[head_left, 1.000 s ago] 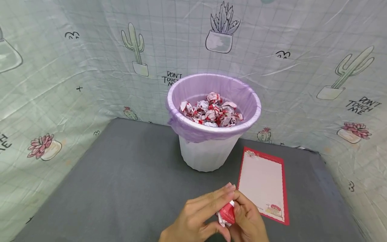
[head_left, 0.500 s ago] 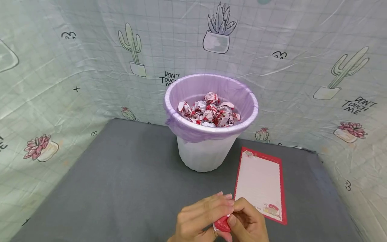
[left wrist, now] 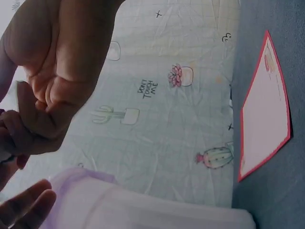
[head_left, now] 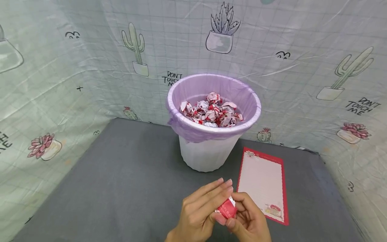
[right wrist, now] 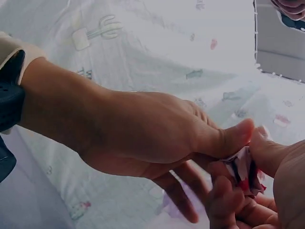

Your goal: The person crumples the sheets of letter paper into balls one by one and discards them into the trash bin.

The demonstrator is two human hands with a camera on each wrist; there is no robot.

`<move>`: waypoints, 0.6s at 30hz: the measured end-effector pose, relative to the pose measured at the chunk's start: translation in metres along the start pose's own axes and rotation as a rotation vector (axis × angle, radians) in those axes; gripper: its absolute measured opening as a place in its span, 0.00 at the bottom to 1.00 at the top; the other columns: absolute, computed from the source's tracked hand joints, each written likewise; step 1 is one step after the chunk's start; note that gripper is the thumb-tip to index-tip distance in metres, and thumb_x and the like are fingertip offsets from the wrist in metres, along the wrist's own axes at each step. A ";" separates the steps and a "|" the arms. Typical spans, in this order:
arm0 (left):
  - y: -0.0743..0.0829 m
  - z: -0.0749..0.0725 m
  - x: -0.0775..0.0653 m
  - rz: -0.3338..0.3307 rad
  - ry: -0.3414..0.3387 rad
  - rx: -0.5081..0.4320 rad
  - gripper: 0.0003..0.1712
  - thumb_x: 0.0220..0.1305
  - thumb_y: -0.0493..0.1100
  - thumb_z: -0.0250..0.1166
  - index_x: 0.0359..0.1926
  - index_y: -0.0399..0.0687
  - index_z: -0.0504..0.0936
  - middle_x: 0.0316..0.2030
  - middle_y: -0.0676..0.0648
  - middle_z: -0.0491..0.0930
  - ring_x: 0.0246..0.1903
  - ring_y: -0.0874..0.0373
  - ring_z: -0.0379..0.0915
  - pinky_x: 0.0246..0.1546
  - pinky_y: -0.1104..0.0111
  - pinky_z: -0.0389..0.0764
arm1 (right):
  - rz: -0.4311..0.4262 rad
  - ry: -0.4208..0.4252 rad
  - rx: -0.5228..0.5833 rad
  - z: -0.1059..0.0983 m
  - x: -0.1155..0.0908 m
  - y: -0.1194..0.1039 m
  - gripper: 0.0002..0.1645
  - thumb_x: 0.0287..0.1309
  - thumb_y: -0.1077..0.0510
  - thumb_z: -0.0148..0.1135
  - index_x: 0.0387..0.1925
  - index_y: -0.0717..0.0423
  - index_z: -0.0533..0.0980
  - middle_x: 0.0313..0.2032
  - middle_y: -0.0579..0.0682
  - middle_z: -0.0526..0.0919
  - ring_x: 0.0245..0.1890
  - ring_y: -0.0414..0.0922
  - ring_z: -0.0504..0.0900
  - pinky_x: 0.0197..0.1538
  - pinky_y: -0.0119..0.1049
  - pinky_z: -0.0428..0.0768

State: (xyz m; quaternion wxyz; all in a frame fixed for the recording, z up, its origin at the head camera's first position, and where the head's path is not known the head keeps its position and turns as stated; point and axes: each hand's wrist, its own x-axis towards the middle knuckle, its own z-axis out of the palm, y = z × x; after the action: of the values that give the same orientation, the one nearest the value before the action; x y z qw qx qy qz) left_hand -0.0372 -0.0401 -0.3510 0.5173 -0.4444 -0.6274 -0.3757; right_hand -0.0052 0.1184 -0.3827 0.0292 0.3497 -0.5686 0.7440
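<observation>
Low in the head view, a small crumpled paper ball (head_left: 227, 209), red with white edges and faint lettering, sits between both hands. My left hand (head_left: 196, 210) holds its left side with the thumb below, the fingers stretched over the top. From the right, my right hand (head_left: 249, 215) pinches it, thumb at the lower edge and fingers curled behind. The right wrist view shows the crumpled paper ball (right wrist: 247, 172) between the two thumbs, its white folds and red patches visible. Fingers cover part of it in both views.
Beyond the hands stands a white bin (head_left: 205, 154) with a purple liner (head_left: 193, 132), holding several crumpled red-and-white paper balls (head_left: 213, 112). A flat red-bordered sheet (head_left: 261, 181) lies on the grey table (head_left: 130, 181), right of the bin. Printed cloth (head_left: 99, 57) walls the table's back and sides.
Both hands have worked the paper ball between them, squeezing and turning it. Since half a second ago they have risen slightly, and more of the ball's red face shows.
</observation>
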 end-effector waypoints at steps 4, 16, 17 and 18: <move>0.006 0.003 -0.006 -0.131 0.027 0.027 0.27 0.76 0.49 0.41 0.47 0.34 0.81 0.40 0.32 0.74 0.37 0.50 0.72 0.35 0.75 0.75 | 0.014 0.078 -0.204 0.003 -0.004 -0.001 0.28 0.63 0.75 0.52 0.64 0.67 0.63 0.43 0.51 0.81 0.28 0.38 0.78 0.24 0.28 0.76; 0.010 -0.003 0.001 -0.230 0.123 -0.229 0.21 0.67 0.46 0.56 0.33 0.28 0.80 0.27 0.42 0.76 0.23 0.60 0.69 0.25 0.82 0.71 | -0.064 0.115 -0.290 0.011 0.002 0.001 0.31 0.61 0.74 0.55 0.64 0.76 0.58 0.57 0.57 0.74 0.44 0.40 0.79 0.40 0.28 0.80; 0.009 -0.004 0.002 -0.222 0.119 -0.240 0.21 0.67 0.46 0.55 0.33 0.27 0.80 0.26 0.42 0.75 0.23 0.60 0.68 0.25 0.82 0.70 | -0.066 0.097 -0.255 0.011 0.002 0.001 0.33 0.61 0.74 0.55 0.65 0.76 0.56 0.56 0.57 0.75 0.45 0.41 0.79 0.42 0.29 0.80; 0.009 -0.004 0.002 -0.214 0.114 -0.253 0.21 0.67 0.46 0.54 0.32 0.27 0.79 0.26 0.42 0.75 0.23 0.60 0.68 0.25 0.82 0.71 | -0.068 0.080 -0.234 0.011 0.002 0.002 0.34 0.62 0.73 0.55 0.66 0.76 0.54 0.55 0.57 0.75 0.45 0.41 0.79 0.42 0.30 0.80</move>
State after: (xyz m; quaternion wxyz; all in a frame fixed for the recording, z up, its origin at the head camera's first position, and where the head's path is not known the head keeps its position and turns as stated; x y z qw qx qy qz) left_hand -0.0278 -0.0403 -0.3478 0.4491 -0.4147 -0.5885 -0.5292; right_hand -0.0023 0.1074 -0.3815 0.1177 0.3330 -0.6376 0.6846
